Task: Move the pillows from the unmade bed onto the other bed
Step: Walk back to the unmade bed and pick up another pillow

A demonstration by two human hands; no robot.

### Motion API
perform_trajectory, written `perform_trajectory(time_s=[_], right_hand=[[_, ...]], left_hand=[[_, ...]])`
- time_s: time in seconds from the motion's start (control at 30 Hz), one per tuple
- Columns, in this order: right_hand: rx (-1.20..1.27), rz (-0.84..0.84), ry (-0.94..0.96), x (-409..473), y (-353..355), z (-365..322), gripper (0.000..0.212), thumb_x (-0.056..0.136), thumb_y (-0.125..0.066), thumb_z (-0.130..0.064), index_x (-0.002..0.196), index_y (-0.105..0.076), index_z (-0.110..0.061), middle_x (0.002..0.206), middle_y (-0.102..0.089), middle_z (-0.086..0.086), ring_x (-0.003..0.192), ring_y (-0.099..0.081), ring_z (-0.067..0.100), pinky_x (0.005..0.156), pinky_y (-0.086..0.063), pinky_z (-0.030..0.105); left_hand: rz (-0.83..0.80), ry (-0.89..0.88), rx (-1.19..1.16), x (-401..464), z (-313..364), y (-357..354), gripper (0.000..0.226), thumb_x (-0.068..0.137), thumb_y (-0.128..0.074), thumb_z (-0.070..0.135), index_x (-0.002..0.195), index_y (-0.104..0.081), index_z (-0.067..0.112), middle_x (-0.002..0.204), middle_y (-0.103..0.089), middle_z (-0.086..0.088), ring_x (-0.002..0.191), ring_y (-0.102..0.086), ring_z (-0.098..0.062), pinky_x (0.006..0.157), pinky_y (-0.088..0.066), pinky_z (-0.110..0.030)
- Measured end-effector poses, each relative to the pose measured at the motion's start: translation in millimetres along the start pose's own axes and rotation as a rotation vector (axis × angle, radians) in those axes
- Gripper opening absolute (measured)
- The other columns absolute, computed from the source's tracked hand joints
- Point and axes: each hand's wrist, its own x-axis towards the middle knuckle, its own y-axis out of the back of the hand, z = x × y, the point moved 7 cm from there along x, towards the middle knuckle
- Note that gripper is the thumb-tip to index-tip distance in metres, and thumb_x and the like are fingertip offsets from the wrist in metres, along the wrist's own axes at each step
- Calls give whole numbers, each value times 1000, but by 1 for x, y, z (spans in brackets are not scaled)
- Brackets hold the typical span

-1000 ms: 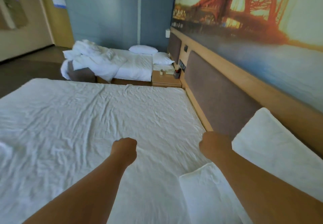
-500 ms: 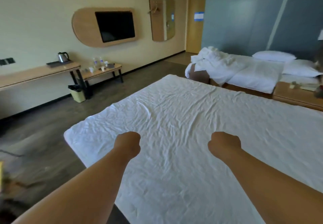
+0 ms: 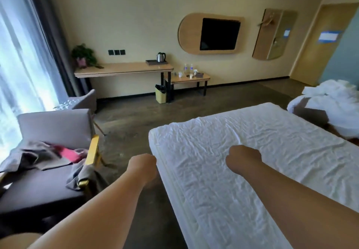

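A bed with a smooth white sheet (image 3: 242,141) fills the lower right. My right hand (image 3: 243,158) hovers over it as a closed fist holding nothing. My left hand (image 3: 142,166), also a closed empty fist, is over the floor just left of the bed's edge. The unmade bed (image 3: 334,103) with a crumpled white duvet shows at the right edge. No pillows are in view.
A grey armchair (image 3: 54,128) with clothes on it stands at the left by the window curtain. Against the far wall are a long desk (image 3: 124,70) with a kettle, a low table (image 3: 187,78) with bottles, and a yellow bin (image 3: 160,96). Dark floor lies between.
The view has swung left: the headboard, mural and pillows seen earlier have left the frame, and the armchair and window have come in. Both fists stay closed and empty.
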Motion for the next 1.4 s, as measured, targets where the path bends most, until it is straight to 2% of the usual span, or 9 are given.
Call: perform_trajectory(time_s=[0.23, 0.37, 0.57, 0.7, 0.77, 0.87, 1.1, 1.23, 1.4], right_hand=[[-23, 77, 183, 65, 29, -203, 20, 100, -45, -22, 101, -65, -21, 98, -66, -2, 89, -63, 20, 78, -45, 28], [-141, 58, 275, 94, 23, -281, 25, 102, -47, -25, 121, -63, -20, 122, -65, 2, 114, -61, 25, 102, -44, 35], [-226, -66, 296, 174, -3, -351, 44, 100, -52, -41, 141, -50, -26, 142, -52, 2, 131, -48, 26, 109, -43, 35], [-230, -158, 255, 250, 0, -378, 53, 97, -58, -40, 147, -44, -27, 153, -39, 2, 140, -39, 25, 109, -40, 32], [-220, -114, 260, 289, 17, -390, 50, 91, -62, -32, 139, -54, -24, 149, -47, 3, 138, -45, 27, 104, -44, 32], [-99, -111, 287, 348, 41, -406, 35, 90, -56, -22, 123, -66, -22, 130, -63, 2, 127, -56, 28, 101, -42, 34], [-5, -91, 373, 455, 78, -479, 11, 82, -49, -14, 73, -53, -19, 98, -66, -3, 104, -64, 23, 96, -42, 32], [-64, -48, 425, 500, 88, -548, 15, 89, -46, -18, 75, -52, -20, 108, -71, -2, 110, -64, 23, 103, -35, 36], [-170, 8, 425, 571, 107, -627, 21, 90, -47, -19, 100, -64, -24, 110, -71, -4, 110, -64, 23, 106, -30, 40]], left_hand=[[-46, 212, -48, 53, -172, -16, 27, 93, -51, 22, 111, -68, 15, 113, -68, -6, 105, -66, -26, 84, -52, -35], [-76, 267, -90, 78, -225, -33, 26, 91, -50, 23, 108, -69, 16, 109, -68, -6, 102, -66, -27, 81, -52, -36], [-106, 357, -134, 124, -276, -65, 25, 90, -51, 25, 108, -68, 18, 108, -69, -6, 100, -67, -27, 74, -48, -34], [-195, 339, 55, 177, -302, -67, 37, 95, -46, 25, 128, -62, 20, 125, -63, -3, 112, -61, -25, 83, -48, -34], [-157, 364, 93, 214, -318, -45, 39, 95, -47, 24, 132, -59, 18, 125, -65, -3, 111, -64, -26, 77, -48, -34], [-72, 423, 40, 266, -343, 1, 28, 92, -51, 31, 112, -68, 21, 110, -70, 0, 99, -68, -25, 70, -48, -32], [-38, 458, 38, 358, -396, 12, 30, 99, -46, 26, 121, -65, 21, 120, -67, 3, 114, -62, -20, 73, -41, -22], [-99, 528, -48, 408, -440, -9, 26, 91, -52, 28, 109, -70, 22, 108, -70, 1, 101, -68, -24, 76, -54, -32], [-98, 559, -176, 494, -506, -21, 26, 92, -50, 29, 107, -72, 23, 100, -69, 6, 98, -67, -18, 72, -49, -25]])
